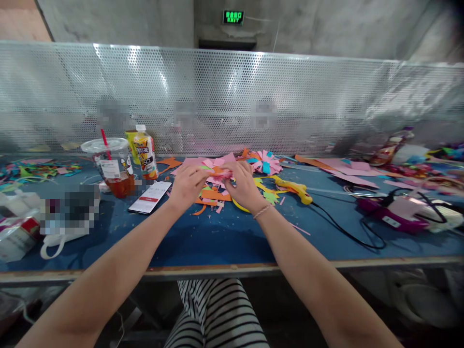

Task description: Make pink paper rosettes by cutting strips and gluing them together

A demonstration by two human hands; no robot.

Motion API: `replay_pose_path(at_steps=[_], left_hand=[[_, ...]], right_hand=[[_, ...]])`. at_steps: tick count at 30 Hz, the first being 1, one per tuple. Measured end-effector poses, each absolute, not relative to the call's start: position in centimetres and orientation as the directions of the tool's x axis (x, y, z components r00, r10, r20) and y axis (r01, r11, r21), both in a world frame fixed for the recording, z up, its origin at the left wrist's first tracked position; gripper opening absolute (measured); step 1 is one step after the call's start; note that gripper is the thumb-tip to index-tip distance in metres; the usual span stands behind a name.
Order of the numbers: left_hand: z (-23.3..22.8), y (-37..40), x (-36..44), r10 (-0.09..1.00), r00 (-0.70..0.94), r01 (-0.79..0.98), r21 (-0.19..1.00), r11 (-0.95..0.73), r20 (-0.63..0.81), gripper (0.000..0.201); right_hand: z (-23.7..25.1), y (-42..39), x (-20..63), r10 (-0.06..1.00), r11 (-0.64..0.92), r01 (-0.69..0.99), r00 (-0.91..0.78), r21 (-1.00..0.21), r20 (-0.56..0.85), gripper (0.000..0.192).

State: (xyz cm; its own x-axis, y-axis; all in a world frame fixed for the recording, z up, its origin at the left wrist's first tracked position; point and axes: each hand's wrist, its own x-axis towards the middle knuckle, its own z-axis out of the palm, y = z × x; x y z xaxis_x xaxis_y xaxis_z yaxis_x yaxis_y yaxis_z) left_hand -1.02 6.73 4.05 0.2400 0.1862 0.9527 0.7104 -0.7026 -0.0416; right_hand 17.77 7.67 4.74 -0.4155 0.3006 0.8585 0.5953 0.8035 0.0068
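My left hand (187, 186) and my right hand (242, 186) meet over a pink and orange paper craft piece (218, 175) on the blue table (217, 237). Both hands pinch its folded pink strips between the fingertips. Orange paper scraps (213, 195) lie just under the hands. A finished pink paper flower (267, 162) lies beyond my right hand. A yellow glue gun (294, 188) rests right of my right hand, its black cord trailing away to the right.
A phone (150, 196) lies left of my left hand. Behind it stand an iced drink cup with a red straw (112, 166) and a juice bottle (145, 152). Paper scraps lie at both table ends; a purple device (391, 215) is right. A perforated metal screen (232, 96) backs the table.
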Motion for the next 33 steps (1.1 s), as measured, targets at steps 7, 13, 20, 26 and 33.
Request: replay_pose_path(at_steps=[7, 13, 20, 26, 33], left_hand=[[4.5, 8.1, -1.9, 0.726, -0.299, 0.208, 0.785, -0.584, 0.619, 0.013], [4.0, 9.3, -2.8, 0.975, -0.145, -0.315, 0.927, -0.206, 0.167, 0.019], [3.1, 9.5, -3.5, 0.994, 0.105, -0.145, 0.988, 0.055, -0.040, 0.023], [2.7, 9.1, -3.8, 0.964, 0.247, 0.427, 0.904, -0.021, -0.094, 0.020], [2.5, 9.2, -3.2, 0.868, 0.167, 0.854, 0.372, -0.364, 0.468, 0.015]], right_hand=[[4.9, 10.8, 19.7, 0.372, 0.709, 0.679, -0.130, -0.191, 0.919, 0.033], [1.9, 13.6, 21.1, 0.748, 0.493, 0.835, -0.263, -0.245, 0.610, 0.027], [1.4, 12.9, 20.7, 0.957, 0.251, 0.963, -0.231, -0.101, 0.173, 0.037], [2.1, 12.9, 21.6, 0.980, 0.159, 0.981, -0.143, -0.112, 0.138, 0.043], [1.7, 12.8, 21.4, 0.916, 0.273, 0.960, -0.241, -0.058, 0.322, 0.039]])
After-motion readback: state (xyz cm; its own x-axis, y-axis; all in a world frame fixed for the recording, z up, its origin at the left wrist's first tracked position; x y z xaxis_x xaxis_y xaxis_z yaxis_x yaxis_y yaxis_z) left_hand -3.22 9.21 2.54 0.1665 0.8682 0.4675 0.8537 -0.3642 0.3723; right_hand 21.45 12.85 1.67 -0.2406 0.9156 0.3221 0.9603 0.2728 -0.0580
